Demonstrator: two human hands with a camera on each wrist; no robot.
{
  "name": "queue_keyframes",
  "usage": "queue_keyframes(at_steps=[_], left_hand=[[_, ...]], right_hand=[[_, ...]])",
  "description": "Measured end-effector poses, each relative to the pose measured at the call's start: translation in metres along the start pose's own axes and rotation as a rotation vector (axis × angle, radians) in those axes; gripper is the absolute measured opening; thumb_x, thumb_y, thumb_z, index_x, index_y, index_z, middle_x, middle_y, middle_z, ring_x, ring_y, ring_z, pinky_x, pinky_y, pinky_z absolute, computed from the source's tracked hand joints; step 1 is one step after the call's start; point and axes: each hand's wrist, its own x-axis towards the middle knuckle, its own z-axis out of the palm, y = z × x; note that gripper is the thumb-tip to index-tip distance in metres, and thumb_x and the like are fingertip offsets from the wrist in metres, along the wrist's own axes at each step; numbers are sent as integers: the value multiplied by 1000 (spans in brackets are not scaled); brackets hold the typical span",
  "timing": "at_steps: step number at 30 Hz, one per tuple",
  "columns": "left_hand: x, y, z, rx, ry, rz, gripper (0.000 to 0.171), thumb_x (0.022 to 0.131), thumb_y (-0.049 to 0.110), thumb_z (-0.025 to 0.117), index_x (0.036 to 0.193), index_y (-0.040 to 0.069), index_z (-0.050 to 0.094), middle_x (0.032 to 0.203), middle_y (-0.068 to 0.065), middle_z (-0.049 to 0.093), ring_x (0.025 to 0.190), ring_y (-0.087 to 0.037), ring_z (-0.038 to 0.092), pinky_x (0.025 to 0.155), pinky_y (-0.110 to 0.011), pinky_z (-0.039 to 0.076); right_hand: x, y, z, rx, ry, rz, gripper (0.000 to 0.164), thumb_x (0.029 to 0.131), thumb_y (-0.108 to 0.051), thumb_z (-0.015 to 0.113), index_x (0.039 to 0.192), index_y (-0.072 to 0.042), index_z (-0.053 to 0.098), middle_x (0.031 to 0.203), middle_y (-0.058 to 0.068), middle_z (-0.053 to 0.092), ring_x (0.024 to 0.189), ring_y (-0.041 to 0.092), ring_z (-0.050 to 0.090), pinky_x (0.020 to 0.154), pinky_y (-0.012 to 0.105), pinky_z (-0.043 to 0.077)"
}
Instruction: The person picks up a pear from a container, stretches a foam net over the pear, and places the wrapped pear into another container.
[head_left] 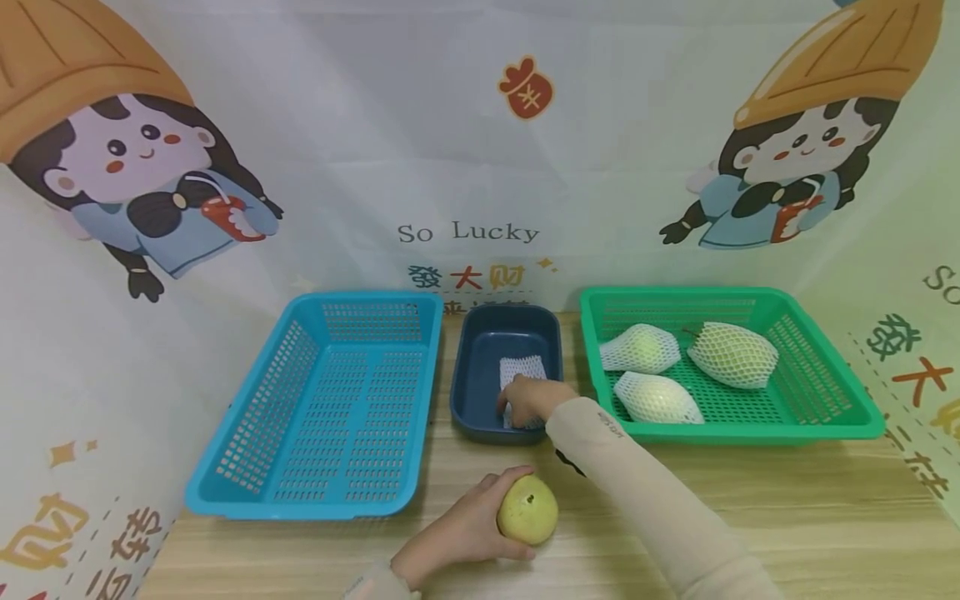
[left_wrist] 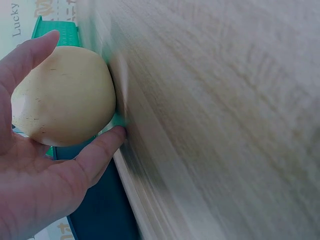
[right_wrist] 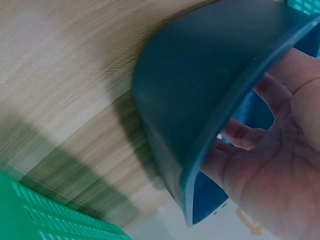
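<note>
My left hand [head_left: 480, 523] grips a bare yellow-green pear [head_left: 528, 510] just above the wooden table near its front edge; the left wrist view shows the pear [left_wrist: 65, 95] cradled between thumb and fingers of that hand [left_wrist: 60, 170]. My right hand [head_left: 525, 402] reaches into a dark blue tray [head_left: 480, 433] and rests on the near end of a white foam net [head_left: 522, 367] lying in it. Seen from the right wrist, this hand [right_wrist: 280, 165] has loosely bent fingers inside the tray [right_wrist: 200, 90], and no net shows in the palm.
A light blue basket [head_left: 315, 400] stands left of the tray, with nothing in it. To the right, a green basket [head_left: 735, 431] holds three pears in foam nets [head_left: 731, 354]. A printed backdrop rises behind and at both sides.
</note>
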Motion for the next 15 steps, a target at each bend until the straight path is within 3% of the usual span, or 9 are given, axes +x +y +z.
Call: queue_keyframes(at_steps=[4,6,11,15], left_hand=[[0,-1,1,-8,-1,4,93,64,33,84,141,23,32,117,-11,52,108,-28,54,86,-44,47],[0,-1,1,-10,-1,5,93,64,33,84,141,23,32,118,-11,51,108,-28,54,86,-44,47],[1,-2,1,-12,-1,7,93,64,33,84,141,23,32,118,-10,51,109,-27,54,87,-43,47],[0,-2,1,-16,-2,12,93,64,32,84,141,23,32,118,-11,51,109,-27,54,87,-43,47]], right_hand=[[4,1,5,-8,-2,14,34,88,-11,58,118,-27,63,141,15,38,110,25,50,93,43,44],[5,1,6,-15,-3,9,34,88,-9,56,117,-27,63,138,13,43,105,23,50,91,41,45],[8,0,7,-44,-6,-24,25,90,-9,55,109,-22,65,114,2,61,93,14,52,84,32,46],[9,-1,7,-58,0,-30,15,89,-12,58,101,-17,66,102,0,64,90,13,54,84,31,47]])
